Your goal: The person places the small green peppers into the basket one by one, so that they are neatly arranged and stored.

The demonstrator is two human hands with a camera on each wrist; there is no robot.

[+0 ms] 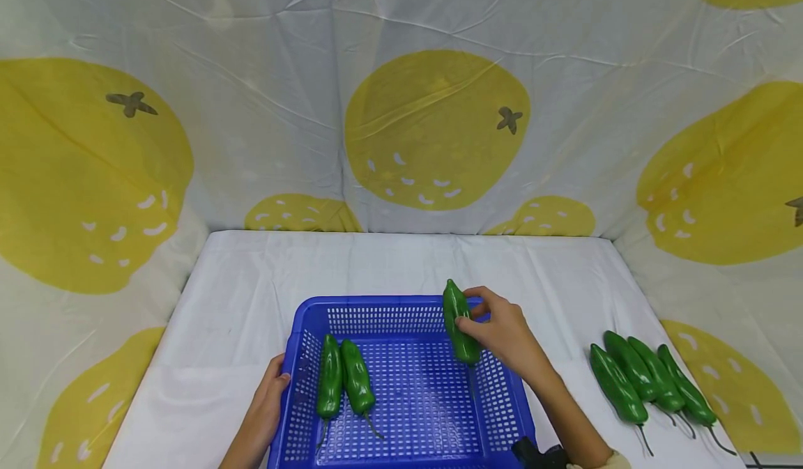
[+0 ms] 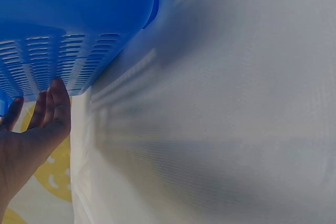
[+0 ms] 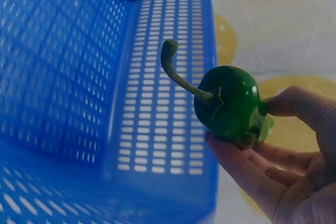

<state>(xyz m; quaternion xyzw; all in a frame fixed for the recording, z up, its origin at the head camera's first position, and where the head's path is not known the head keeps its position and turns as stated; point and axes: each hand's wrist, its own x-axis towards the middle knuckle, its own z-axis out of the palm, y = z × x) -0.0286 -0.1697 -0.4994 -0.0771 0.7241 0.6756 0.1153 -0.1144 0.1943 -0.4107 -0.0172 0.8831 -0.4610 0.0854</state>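
Note:
My right hand (image 1: pixel 502 326) pinches a green chili pepper (image 1: pixel 460 323) between thumb and fingers, over the far right corner of a blue plastic basket (image 1: pixel 401 302). In the right wrist view the held chili pepper (image 3: pixel 231 106) points its curved stem towards the camera. Inside the basket, two more green chili peppers (image 1: pixel 329 378) lie side by side at the left. My left hand (image 1: pixel 266 403) is at the basket's left outer wall. Seen from the left wrist, that hand's extended fingertips (image 2: pixel 59 90) are right at the slotted wall.
Several green chili peppers (image 1: pixel 627 361) lie in a row on the white cloth (image 1: pixel 245 302) at the right. A hanging cloth with yellow fruit prints (image 1: pixel 439 127) closes off the back and both sides. A black strap piece (image 1: pixel 539 454) shows at my right wrist.

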